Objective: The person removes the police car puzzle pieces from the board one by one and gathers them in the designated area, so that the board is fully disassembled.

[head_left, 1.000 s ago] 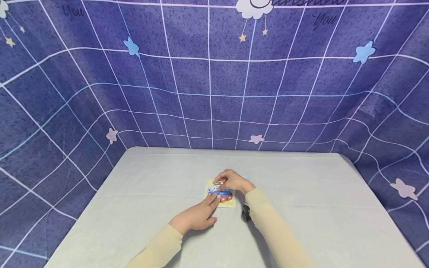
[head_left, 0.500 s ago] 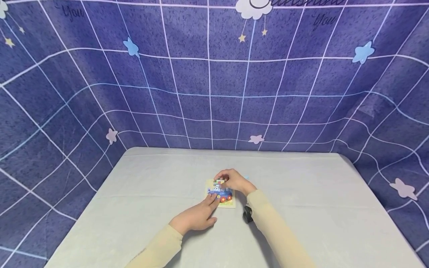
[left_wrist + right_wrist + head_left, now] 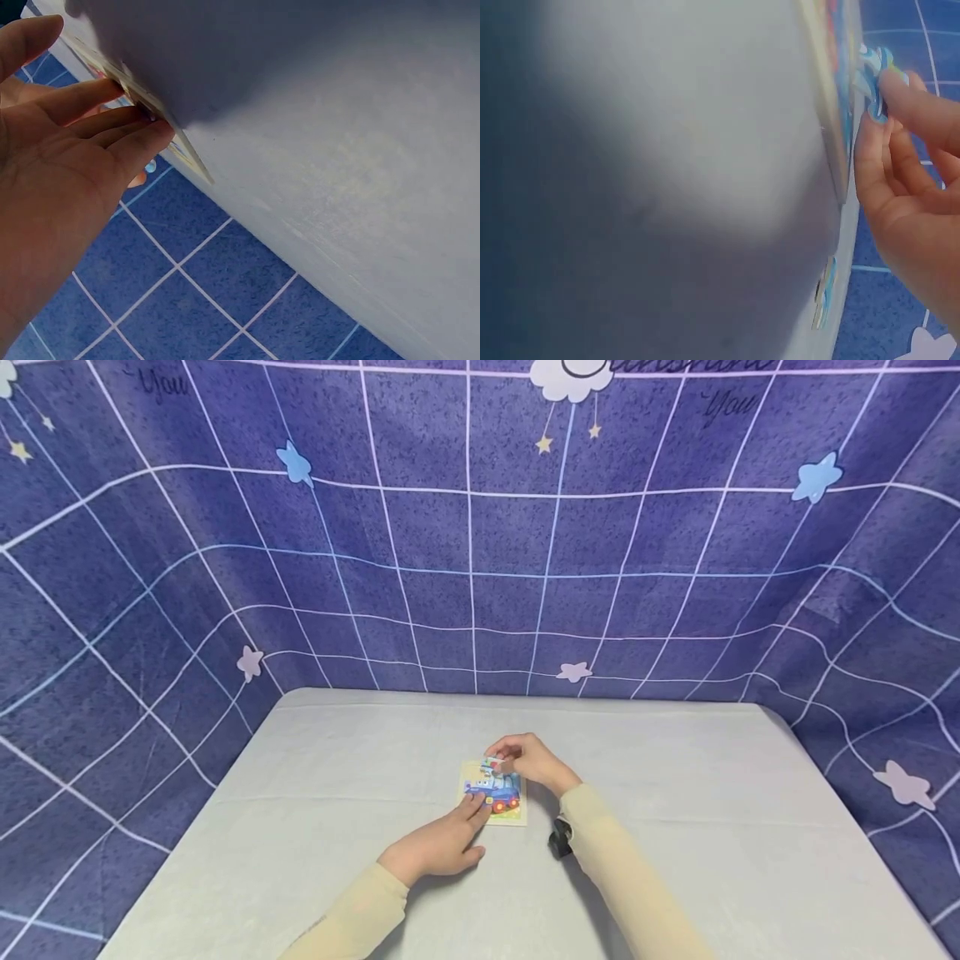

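Note:
A small square puzzle board (image 3: 514, 817) with a blue cartoon vehicle on red wheels lies on the table. My left hand (image 3: 442, 843) rests its outstretched fingertips on the board's lower left part. In the left wrist view these fingers (image 3: 142, 146) lie against the picture side, near the board's edge (image 3: 196, 161). Over the top of the board, my right hand (image 3: 538, 763) pinches a jigsaw piece (image 3: 491, 763) between thumb and fingers. The right wrist view shows that piece (image 3: 874, 86), blue and white with knobbed edges, beside the board face (image 3: 840, 112); whether they touch, I cannot tell.
Another loose piece (image 3: 825, 292) lies on the table near the board in the right wrist view. A pale cloth covers the table (image 3: 337, 760). Behind and at both sides hangs a purple-blue grid-patterned curtain (image 3: 420, 543). A black device (image 3: 560, 839) sits at my right wrist.
My right hand has moved slightly up and to the right with the pinched piece, uncovering more of the vehicle picture. My left hand has stayed in place on the board.

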Demonstrator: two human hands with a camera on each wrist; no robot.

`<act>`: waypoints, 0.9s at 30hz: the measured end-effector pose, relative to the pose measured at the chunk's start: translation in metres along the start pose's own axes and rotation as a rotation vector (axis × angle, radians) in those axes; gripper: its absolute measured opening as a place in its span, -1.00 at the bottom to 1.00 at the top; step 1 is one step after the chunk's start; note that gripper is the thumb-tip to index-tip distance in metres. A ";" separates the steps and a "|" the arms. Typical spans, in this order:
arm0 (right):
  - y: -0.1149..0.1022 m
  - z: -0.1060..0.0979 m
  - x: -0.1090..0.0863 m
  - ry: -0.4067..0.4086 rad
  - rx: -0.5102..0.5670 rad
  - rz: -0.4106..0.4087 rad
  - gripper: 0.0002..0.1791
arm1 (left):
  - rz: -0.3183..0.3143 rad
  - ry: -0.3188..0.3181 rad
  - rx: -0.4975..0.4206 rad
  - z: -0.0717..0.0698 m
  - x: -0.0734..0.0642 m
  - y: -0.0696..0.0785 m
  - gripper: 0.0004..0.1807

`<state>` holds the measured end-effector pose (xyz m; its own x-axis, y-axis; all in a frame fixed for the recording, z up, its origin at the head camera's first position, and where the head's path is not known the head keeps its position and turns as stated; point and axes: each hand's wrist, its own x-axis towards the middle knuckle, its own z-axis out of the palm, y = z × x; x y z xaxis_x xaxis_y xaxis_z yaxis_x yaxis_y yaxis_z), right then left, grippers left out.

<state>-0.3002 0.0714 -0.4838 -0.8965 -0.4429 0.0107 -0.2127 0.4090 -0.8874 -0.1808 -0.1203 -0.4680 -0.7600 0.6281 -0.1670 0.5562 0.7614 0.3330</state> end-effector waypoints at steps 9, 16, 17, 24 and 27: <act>0.006 -0.028 -0.003 0.031 0.077 0.035 -0.74 | -0.011 -0.001 0.014 -0.001 0.000 0.002 -0.33; 0.016 -0.068 -0.019 0.042 0.076 0.075 -0.73 | -0.009 0.002 0.016 -0.002 -0.001 0.003 -0.34; 0.018 -0.074 -0.022 0.042 0.083 0.083 -0.72 | -0.010 0.004 0.019 -0.001 -0.001 0.003 -0.34; 0.037 -0.107 -0.044 0.007 0.085 0.129 -0.66 | -0.005 0.008 0.025 0.000 -0.001 0.001 -0.34; 0.047 -0.116 -0.051 -0.001 0.075 0.148 -0.67 | 0.002 0.005 0.022 0.000 -0.001 0.001 -0.34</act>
<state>-0.3094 0.2055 -0.4729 -0.9154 -0.3833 -0.1227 -0.0492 0.4091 -0.9112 -0.1795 -0.1203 -0.4678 -0.7604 0.6288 -0.1622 0.5649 0.7637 0.3125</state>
